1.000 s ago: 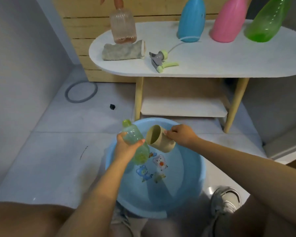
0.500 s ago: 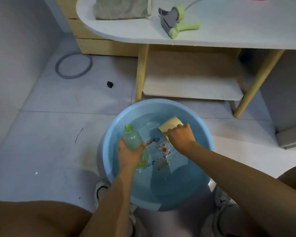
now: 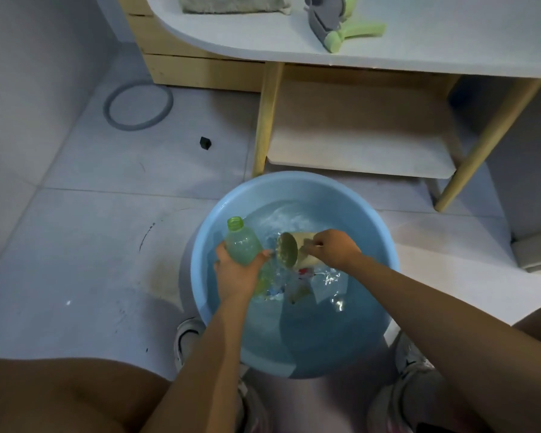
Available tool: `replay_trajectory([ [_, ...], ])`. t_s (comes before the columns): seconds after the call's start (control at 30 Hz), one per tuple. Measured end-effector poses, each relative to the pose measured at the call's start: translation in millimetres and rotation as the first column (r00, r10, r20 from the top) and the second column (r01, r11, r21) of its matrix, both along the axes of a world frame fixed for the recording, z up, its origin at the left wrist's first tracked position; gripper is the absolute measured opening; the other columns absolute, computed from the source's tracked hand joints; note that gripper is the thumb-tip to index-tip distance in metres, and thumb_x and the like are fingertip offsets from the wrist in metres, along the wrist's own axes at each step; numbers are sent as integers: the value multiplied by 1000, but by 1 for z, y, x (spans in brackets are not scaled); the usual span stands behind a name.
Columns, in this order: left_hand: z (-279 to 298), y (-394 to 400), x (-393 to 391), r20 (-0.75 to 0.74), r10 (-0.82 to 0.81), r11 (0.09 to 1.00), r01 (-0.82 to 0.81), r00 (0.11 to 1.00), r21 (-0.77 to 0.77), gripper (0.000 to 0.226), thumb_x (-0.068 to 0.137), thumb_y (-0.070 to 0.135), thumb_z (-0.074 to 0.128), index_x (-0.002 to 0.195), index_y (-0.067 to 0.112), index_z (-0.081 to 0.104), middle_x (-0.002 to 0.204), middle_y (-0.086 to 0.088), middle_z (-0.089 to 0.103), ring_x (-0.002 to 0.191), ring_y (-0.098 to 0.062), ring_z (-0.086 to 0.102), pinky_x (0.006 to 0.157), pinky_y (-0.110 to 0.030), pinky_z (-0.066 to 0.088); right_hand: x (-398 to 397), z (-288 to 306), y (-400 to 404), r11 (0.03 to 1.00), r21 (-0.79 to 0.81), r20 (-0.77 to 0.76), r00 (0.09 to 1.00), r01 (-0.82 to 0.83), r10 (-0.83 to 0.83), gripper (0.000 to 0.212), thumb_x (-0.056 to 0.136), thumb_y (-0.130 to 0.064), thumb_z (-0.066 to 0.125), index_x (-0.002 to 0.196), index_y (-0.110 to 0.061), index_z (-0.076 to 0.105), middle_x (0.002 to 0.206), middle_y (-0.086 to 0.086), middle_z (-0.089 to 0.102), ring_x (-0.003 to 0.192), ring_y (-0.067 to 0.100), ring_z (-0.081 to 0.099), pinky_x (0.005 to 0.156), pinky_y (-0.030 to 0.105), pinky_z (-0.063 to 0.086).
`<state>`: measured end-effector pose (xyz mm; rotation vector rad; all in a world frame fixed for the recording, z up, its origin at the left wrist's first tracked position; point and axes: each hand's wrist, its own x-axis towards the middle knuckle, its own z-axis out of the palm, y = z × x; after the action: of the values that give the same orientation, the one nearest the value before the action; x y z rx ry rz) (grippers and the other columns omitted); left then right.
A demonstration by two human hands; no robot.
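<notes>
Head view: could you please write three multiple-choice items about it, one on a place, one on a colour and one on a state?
1. Where does the round light-blue plastic basin stand?
A. on the grey tiled floor, before the white oval table
B. on that table
C. on a chair

2. What colour is the neck of the translucent plastic bottle gripped by the left hand?
A. red
B. green
C. black

3. How is the beige plastic cup held by the right hand?
A. upright
B. upside down
C. tipped sideways, mouth towards the bottle

Answers: 1 A, the basin rests on the tiles below the table edge; 2 B, the neck is bright green; 3 C, its open mouth faces the bottle.
</notes>
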<state>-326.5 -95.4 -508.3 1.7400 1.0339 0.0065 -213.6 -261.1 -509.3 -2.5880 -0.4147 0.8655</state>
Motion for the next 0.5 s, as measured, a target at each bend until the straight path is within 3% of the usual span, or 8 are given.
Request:
replay_trajectory([
  [0.1, 4, 1, 0, 6, 1, 1000, -1, 1000, -7, 84, 74, 36, 78, 140, 22, 28, 135, -10, 43, 99, -17, 45, 84, -28, 38, 2, -1, -13, 945, 136, -138, 950, 297, -279, 45, 88, -32, 60, 54, -13, 39, 58, 4, 38, 59, 19, 39, 52, 26, 31],
  [0.2, 8, 1, 0, 2, 11, 1000, -11, 1000, -8, 84, 74, 35, 77, 140, 24, 27, 135, -9, 43, 101, -20, 48, 85, -28, 39, -3, 1, -22, 828, 226, -298, 846, 513, -442, 29, 85, -31, 63, 69, -9, 51, 67, 7, 42, 60, 18, 38, 55, 26, 37],
  [0.27, 12, 0, 0, 7, 1, 1000, -1, 1000, -5, 81, 73, 32, 78, 138, 23, 29, 131, -9, 43, 97, -20, 48, 84, -28, 39, -5, 6, -26, 786, 263, -332, 817, 560, -471, 28, 84, -33, 65, 72, -10, 53, 65, 4, 43, 59, 17, 39, 56, 26, 38],
  [0.4, 15, -3, 1, 18, -32, 999, 32, 999, 11, 77, 71, 28, 79, 132, 21, 33, 127, -9, 46, 93, -18, 47, 84, -29, 41, -3, 22, -31, 741, 326, -315, 806, 588, -501, 42, 83, -40, 67, 59, -14, 44, 55, -1, 40, 55, 16, 37, 57, 26, 37],
  [0.5, 18, -7, 2, 29, -51, 999, 51, 998, 9, 76, 70, 28, 80, 130, 21, 35, 123, -7, 48, 94, -19, 50, 82, -31, 45, -2, 37, -38, 723, 384, -312, 818, 573, -483, 42, 82, -46, 67, 65, -10, 53, 61, 1, 45, 58, 15, 40, 59, 26, 37],
])
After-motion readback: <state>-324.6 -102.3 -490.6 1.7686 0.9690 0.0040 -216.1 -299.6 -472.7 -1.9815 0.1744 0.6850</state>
